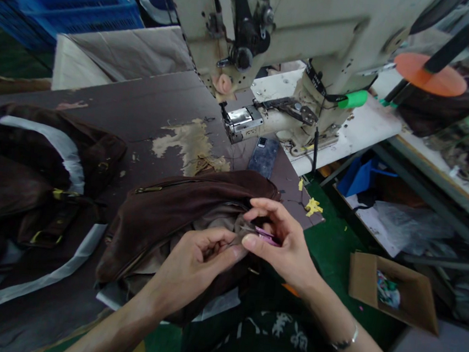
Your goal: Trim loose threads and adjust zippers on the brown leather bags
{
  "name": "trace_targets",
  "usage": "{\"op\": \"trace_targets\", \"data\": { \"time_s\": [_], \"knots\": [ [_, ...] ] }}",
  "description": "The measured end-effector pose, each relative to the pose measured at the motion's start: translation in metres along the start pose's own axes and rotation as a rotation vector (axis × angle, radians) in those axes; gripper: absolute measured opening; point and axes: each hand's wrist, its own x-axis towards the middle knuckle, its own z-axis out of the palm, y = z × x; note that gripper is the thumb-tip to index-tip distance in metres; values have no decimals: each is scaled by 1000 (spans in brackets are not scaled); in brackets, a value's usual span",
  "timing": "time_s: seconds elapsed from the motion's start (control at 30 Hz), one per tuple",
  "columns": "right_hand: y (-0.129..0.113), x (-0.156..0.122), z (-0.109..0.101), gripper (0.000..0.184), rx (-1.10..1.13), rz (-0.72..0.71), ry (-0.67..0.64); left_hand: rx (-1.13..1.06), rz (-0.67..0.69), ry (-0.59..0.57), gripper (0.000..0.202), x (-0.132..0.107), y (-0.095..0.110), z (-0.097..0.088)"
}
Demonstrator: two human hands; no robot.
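A dark brown leather bag (165,205) lies on the table edge in front of me, its opening turned toward me and its grey-brown lining (213,221) showing. My left hand (199,258) is closed, pinching a fold of that lining between thumb and fingers. Close beside it, my right hand (281,244) curls around a small pink tool that looks like thread snips (265,235). Its tip points at the pinched cloth, and the fingers hide much of it. The right thumb rests near the left fingertips.
Beyond the bag stands a sewing machine (315,29) with a narrow arm bed (243,122). A phone (263,156) lies near the bag. More brown bags (10,176) with white strips fill the left side. A cardboard box (393,288) stands low at right; a blue crate (80,9) is behind.
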Motion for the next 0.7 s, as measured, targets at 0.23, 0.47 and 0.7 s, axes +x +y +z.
{"op": "trace_targets", "data": {
  "time_s": [0.23, 0.47, 0.7],
  "knots": [
    [14, 20, -4, 49, 236, 81, -80, 22, -33, 38, 29, -8, -6, -1],
    [11, 18, -2, 30, 32, -104, 140, -85, -39, 132, 31, -9, -6, -1],
    [-11, -19, 1, 30, -551, -281, 75, -101, 5, 131, 27, -10, -2, 0]
  ]
}}
